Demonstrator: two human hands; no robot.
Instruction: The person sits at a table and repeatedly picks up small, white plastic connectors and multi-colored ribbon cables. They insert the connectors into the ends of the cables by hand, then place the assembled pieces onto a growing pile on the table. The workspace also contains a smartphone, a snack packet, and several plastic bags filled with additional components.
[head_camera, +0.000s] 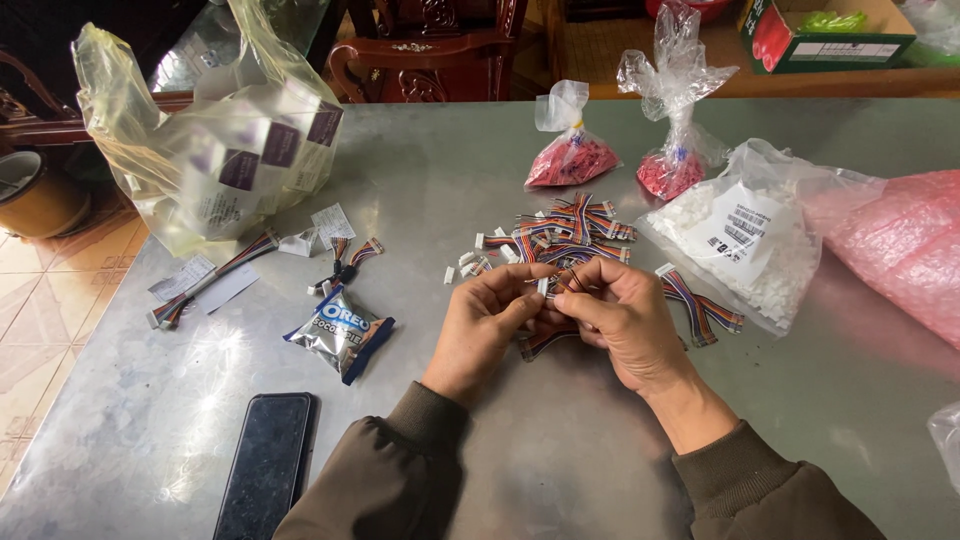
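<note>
My left hand (487, 325) and my right hand (620, 318) meet over the middle of the metal table (560, 460). Between their fingertips they pinch a small white connector (543, 286) with a rainbow ribbon cable (545, 340) that trails under my hands. Just beyond my fingers lies a pile of the same ribbon cables (570, 232) and loose white connectors (470, 260). One more ribbon cable (700, 305) lies beside my right hand.
A clear bag of white connectors (750, 245) and a pink bag (900, 245) sit to the right. Two knotted bags of red parts (572, 160) (670, 172) stand behind the pile. At left are a big plastic bag (230, 150), a snack packet (340, 332), finished cables (215, 278) and a black phone (265, 465).
</note>
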